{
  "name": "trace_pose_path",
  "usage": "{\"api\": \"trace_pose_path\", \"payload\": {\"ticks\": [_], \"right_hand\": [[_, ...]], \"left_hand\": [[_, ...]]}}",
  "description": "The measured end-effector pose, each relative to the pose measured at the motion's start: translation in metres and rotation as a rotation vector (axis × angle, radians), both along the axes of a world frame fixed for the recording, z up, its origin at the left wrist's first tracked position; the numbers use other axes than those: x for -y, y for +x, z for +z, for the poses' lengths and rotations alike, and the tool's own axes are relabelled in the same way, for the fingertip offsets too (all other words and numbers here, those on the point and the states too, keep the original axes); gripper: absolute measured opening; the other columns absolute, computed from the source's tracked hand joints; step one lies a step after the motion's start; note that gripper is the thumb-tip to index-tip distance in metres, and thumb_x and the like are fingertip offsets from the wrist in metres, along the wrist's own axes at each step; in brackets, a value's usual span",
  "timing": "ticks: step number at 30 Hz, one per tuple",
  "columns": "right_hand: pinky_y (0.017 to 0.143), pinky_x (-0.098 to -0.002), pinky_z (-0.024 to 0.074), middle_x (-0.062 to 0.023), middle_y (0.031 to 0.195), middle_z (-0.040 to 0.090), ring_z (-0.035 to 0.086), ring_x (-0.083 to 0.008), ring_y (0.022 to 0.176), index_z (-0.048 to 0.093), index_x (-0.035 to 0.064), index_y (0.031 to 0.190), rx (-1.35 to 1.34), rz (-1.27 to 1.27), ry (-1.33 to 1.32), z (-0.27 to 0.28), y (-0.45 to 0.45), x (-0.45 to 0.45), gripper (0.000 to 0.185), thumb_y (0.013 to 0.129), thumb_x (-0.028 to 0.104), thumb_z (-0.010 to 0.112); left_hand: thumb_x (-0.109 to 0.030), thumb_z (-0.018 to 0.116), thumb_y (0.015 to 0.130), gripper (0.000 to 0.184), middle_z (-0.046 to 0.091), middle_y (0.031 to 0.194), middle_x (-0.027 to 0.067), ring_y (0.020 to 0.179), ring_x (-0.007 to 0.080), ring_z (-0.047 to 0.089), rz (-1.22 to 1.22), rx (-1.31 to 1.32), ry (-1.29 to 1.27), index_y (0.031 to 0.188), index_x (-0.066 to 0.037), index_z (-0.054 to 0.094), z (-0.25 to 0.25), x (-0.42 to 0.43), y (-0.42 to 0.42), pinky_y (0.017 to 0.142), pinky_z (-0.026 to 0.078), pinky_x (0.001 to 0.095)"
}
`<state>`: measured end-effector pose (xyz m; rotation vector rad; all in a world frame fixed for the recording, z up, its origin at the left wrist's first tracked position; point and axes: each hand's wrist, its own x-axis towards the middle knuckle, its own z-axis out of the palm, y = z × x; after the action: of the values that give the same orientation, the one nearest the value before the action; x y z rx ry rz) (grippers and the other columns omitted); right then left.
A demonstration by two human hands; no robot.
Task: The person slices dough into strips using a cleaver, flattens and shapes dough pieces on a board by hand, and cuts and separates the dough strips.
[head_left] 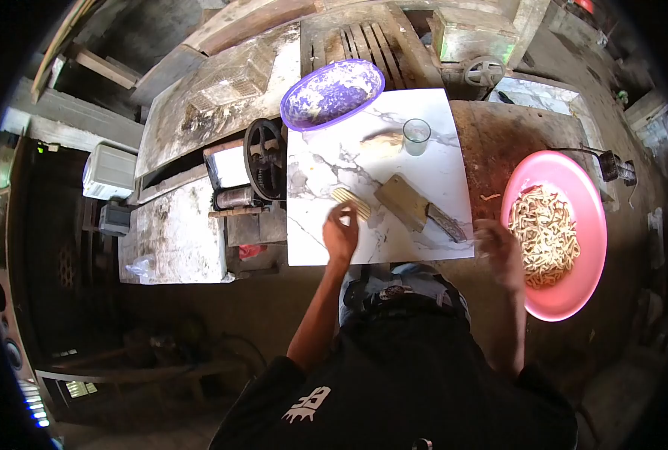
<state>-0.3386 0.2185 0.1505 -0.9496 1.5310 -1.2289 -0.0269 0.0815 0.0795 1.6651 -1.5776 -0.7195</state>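
Observation:
My left hand (340, 234) is over the left part of the marble-patterned board, its fingers curled against a small set of pale dough strips (354, 201) lying side by side. To the right of it rests a cleaver (405, 199), blade toward the upper left and dark handle toward the lower right. Smeared by motion, my right hand (498, 253) is beyond the board's right edge, beside a pink basin (593, 264). Pale twisted dough strips (544, 234) fill much of that basin. Whether the right hand holds anything is unclear.
A clear drinking glass (416, 138) stands at the board's upper right. A purple basin (332, 94) with white residue overlaps the far left corner of the board (315, 244). Left of it is a roller machine with a dark handwheel (265, 159). Worn wooden tables surround this.

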Motion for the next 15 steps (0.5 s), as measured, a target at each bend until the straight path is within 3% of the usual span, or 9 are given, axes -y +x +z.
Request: {"api": "trace_pose_path", "payload": {"ticks": [1, 2, 4, 7, 11, 13, 15], "right_hand": [[0.068, -0.0261, 0.0497, -0.0048, 0.085, 0.065, 0.058, -0.0095, 0.074, 0.064, 0.0038, 0.117, -0.224, -0.058, 0.105, 0.023, -0.013, -0.002, 0.023, 0.095, 0.006, 0.056], [0.073, -0.0295, 0.0512, -0.0094, 0.091, 0.068, 0.063, -0.0154, 0.082, 0.063, 0.0005, 0.118, -0.68, -0.081, 0.042, 0.043, -0.022, -0.004, 0.025, 0.096, 0.005, 0.053], [0.095, -0.0402, 0.048, -0.0236, 0.113, 0.066, 0.063, -0.0343, 0.109, 0.063, -0.0034, 0.117, -0.924, -0.312, 0.083, 0.034, -0.055, -0.012, 0.029, 0.094, 0.01, 0.053], [0.099, -0.0441, 0.0457, -0.0277, 0.126, 0.057, 0.056, -0.0401, 0.117, 0.058, -0.0018, 0.126, -1.448, -0.404, 0.178, 0.014, -0.089, -0.025, 0.037, 0.092, 0.012, 0.056], [0.102, -0.0443, 0.0438, -0.029, 0.128, 0.055, 0.054, -0.0412, 0.119, 0.056, -0.004, 0.125, -1.38, -0.49, 0.22, 0.002, -0.091, -0.027, 0.039, 0.091, 0.014, 0.058], [0.102, -0.0444, 0.0432, -0.0282, 0.125, 0.057, 0.054, -0.0408, 0.119, 0.055, -0.0065, 0.124, -1.117, -0.474, 0.067, 0.002, -0.075, -0.017, 0.039, 0.091, 0.015, 0.06], [0.1, -0.0434, 0.0448, -0.027, 0.125, 0.058, 0.056, -0.0405, 0.117, 0.055, -0.0064, 0.124, -1.05, -0.42, 0.021, 0.003, -0.056, -0.007, 0.04, 0.092, 0.016, 0.061]], "left_hand": [[-0.023, 0.064, 0.089, 0.025, 0.067, 0.105, 0.0162, 0.097, 0.0312, 0.065, 0.068, 0.121, -0.082, 0.107, -0.006, 0.068, -0.028, 0.012, 0.014, 0.084, 0.05, 0.0399], [-0.026, 0.065, 0.088, 0.028, 0.065, 0.111, 0.0151, 0.103, 0.0311, 0.061, 0.089, 0.233, -0.086, 0.109, -0.008, 0.068, -0.043, 0.023, 0.026, 0.088, 0.048, 0.0421], [-0.028, 0.065, 0.087, 0.03, 0.062, 0.117, 0.0141, 0.109, 0.0311, 0.058, 0.106, 0.343, -0.093, 0.11, -0.009, 0.068, -0.048, 0.037, 0.03, 0.091, 0.046, 0.0443], [-0.031, 0.064, 0.086, 0.031, 0.06, 0.12, 0.0099, 0.114, 0.0295, 0.055, 0.158, 0.445, 0.127, 0.11, -0.012, 0.069, -0.047, 0.044, 0.026, 0.094, 0.043, 0.047], [-0.032, 0.064, 0.086, 0.028, 0.06, 0.119, 0.006, 0.114, 0.0264, 0.054, 0.177, 0.478, 0.162, 0.107, -0.015, 0.07, -0.054, 0.047, 0.024, 0.093, 0.042, 0.0469], [-0.032, 0.064, 0.086, 0.026, 0.06, 0.119, 0.0052, 0.114, 0.026, 0.054, 0.176, 0.465, 0.16, 0.105, -0.016, 0.071, -0.056, 0.049, 0.024, 0.093, 0.042, 0.0465], [-0.032, 0.064, 0.086, 0.024, 0.06, 0.119, 0.005, 0.113, 0.0257, 0.054, 0.202, 0.412, 0.16, 0.102, -0.015, 0.071, -0.055, 0.052, 0.025, 0.093, 0.042, 0.0465]]}}
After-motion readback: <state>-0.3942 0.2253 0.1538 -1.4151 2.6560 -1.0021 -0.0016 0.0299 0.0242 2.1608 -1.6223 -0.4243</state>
